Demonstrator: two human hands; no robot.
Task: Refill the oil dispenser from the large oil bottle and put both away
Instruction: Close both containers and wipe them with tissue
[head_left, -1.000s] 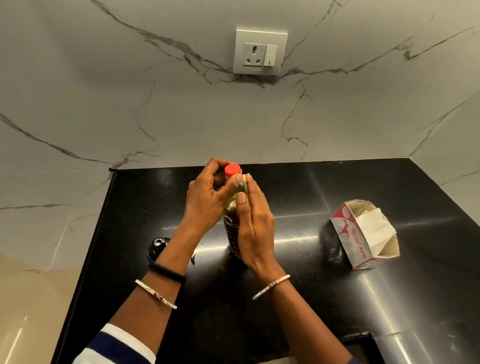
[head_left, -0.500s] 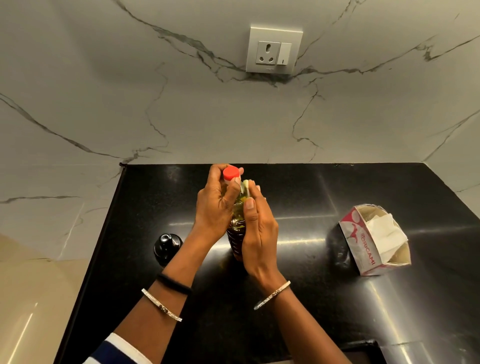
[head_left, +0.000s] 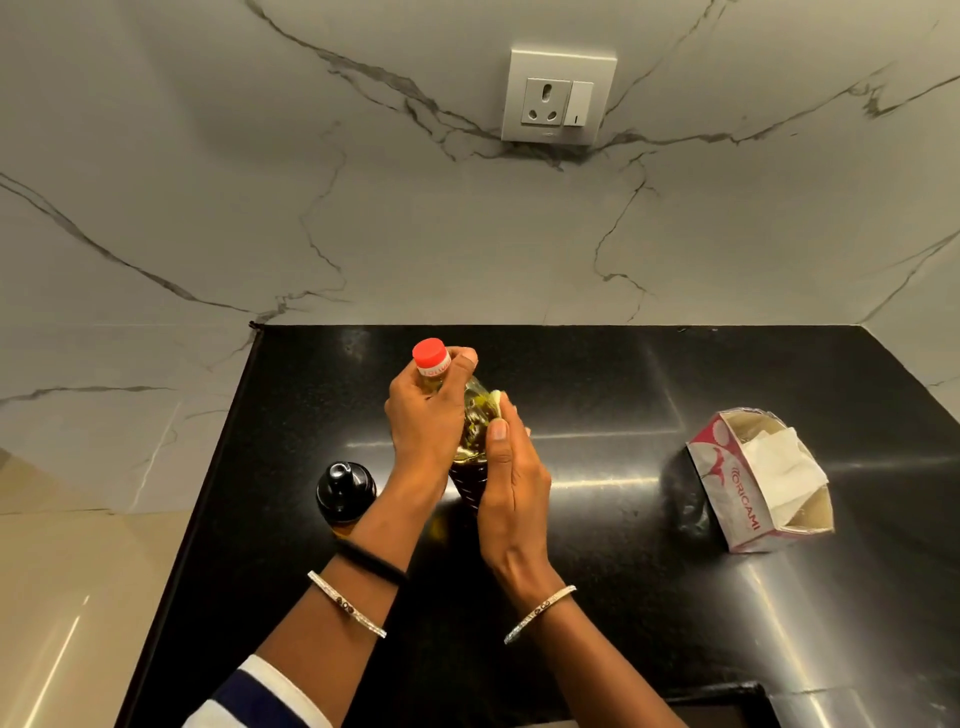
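Bottle (head_left: 475, 418): mid counter (head_left: 623, 374), cap (head_left: 430, 353) on.
Left grip (head_left: 426, 410): curled round the neck.
Right grip (head_left: 511, 488): wrapped round the body.
Dispenser (head_left: 345, 491): beside left forearm.
Tissue box (head_left: 753, 483): well right.

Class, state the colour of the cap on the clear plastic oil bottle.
Red. The round plastic cap of the clear oil bottle shows best in the head view.

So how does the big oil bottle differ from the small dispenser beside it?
The large oil bottle has a red cap; the dispenser has a black top. The bottle is taller and clear, showing yellow oil; the dispenser is shorter. The left hand and right hand hold the bottle; the dispenser stands untouched. Both have their tops on.
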